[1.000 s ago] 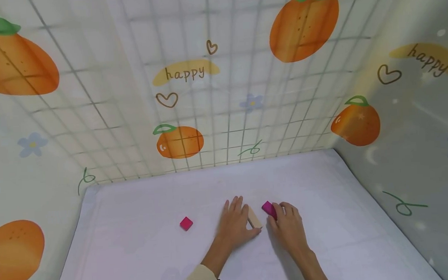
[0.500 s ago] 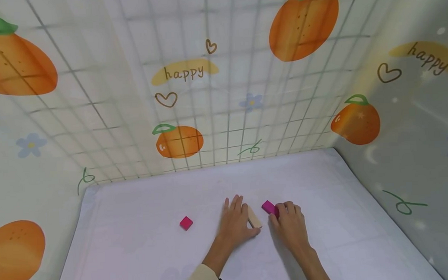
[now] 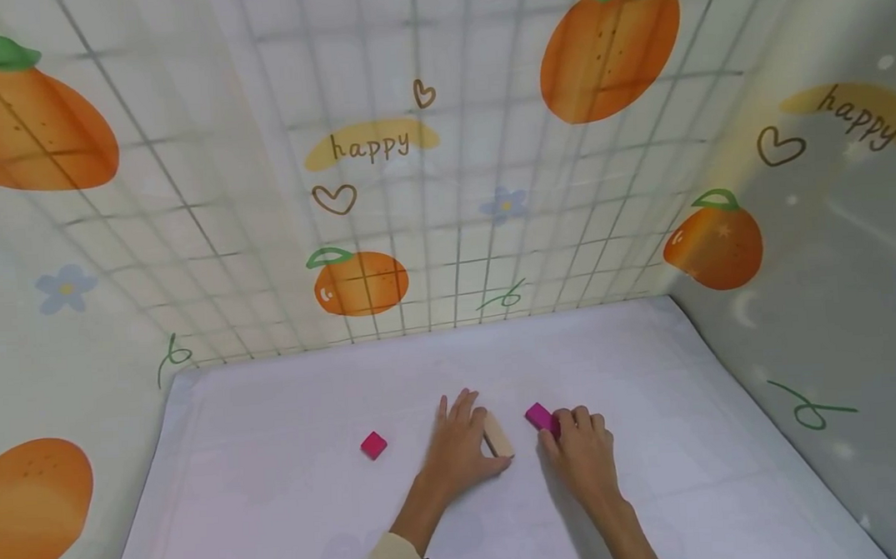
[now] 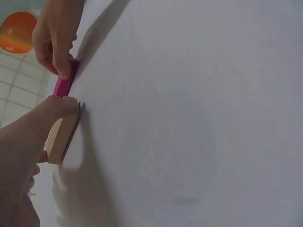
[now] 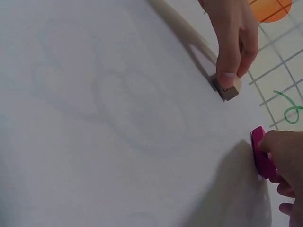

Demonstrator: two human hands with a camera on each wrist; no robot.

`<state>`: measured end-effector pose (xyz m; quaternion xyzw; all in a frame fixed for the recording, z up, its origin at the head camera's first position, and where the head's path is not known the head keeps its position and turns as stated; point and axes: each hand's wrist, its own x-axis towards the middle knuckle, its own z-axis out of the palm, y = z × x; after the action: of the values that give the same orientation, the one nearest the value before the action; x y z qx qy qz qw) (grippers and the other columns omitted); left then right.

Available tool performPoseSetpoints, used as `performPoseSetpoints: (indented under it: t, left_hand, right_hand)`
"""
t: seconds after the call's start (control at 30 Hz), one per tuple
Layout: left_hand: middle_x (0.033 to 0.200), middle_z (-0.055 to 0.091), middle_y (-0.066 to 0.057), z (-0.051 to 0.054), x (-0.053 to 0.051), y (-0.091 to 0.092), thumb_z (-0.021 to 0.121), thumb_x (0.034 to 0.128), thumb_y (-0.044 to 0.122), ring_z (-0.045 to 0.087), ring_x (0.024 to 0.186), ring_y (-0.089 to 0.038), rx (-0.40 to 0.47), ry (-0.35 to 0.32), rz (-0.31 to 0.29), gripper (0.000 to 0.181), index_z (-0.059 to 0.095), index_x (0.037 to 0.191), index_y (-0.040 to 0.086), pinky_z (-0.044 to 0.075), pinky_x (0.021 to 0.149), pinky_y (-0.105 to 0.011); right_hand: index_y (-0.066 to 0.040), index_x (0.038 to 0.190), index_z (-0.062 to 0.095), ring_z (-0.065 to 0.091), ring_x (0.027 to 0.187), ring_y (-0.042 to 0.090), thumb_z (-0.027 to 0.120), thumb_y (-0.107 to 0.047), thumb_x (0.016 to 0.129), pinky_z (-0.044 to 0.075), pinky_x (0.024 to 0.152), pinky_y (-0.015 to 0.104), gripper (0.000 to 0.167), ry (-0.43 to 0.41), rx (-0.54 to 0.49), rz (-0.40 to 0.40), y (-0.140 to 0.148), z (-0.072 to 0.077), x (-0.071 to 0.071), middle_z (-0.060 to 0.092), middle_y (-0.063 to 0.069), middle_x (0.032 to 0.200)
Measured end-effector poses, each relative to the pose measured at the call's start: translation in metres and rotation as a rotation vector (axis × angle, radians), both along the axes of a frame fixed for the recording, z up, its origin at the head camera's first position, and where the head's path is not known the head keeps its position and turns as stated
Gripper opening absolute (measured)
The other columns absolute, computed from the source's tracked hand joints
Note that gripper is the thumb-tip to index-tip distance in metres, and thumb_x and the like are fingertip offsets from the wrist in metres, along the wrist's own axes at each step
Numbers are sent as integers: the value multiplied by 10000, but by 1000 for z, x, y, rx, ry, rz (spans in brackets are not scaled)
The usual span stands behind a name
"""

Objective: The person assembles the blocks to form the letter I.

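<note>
My left hand (image 3: 455, 446) pinches a pale wooden block (image 3: 497, 437) endwise between thumb and forefinger, its other fingers stretched forward. The left wrist view shows the thumb on the near end of this block and a dark line along its underside. To the right, my right hand (image 3: 585, 453) grips the near part of a magenta oblong block (image 3: 540, 415) between thumb and fingers; the far end sticks out. In the right wrist view the magenta block (image 5: 261, 158) is at the right edge, apart from the wooden block (image 5: 229, 91). Both blocks are at the white surface.
A small red cube (image 3: 374, 445) lies left of my left hand on the white cloth-covered table (image 3: 277, 487). Hanging cloth with printed oranges over a wire grid (image 3: 454, 254) closes off the back. More printed cloth (image 3: 817, 313) stands along the right side.
My left hand has shifted a little left with the wooden block, widening the gap to the magenta one. My right hand has moved slightly right. The red cube stays put.
</note>
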<state>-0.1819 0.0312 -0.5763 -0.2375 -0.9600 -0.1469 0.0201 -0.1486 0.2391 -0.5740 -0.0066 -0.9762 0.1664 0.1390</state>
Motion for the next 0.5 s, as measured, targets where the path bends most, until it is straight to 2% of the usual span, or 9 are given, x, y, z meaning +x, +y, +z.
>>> performPoseSetpoints:
  t: [0.27, 0.5]
  left_hand:
    - [1474, 471, -67, 1, -1, -18, 695, 816, 612, 289, 1461, -233, 40, 12, 8, 756, 532, 1360, 112, 120, 1188, -572]
    - [1448, 496, -67, 7, -3, -31, 711, 808, 595, 300, 1455, -240, 56, 8, 14, 766, 536, 1371, 107, 118, 1185, -584]
  right_hand:
    - [-3, 1142, 623, 466, 952, 356, 721, -283, 904, 417, 798, 518, 380, -35, -32, -1, -6, 2, 8, 549, 151, 998]
    - [-16, 1112, 640, 473, 904, 338, 741, -289, 890, 416, 752, 489, 367, 11, -35, 12, -18, 10, 17, 550, 132, 956]
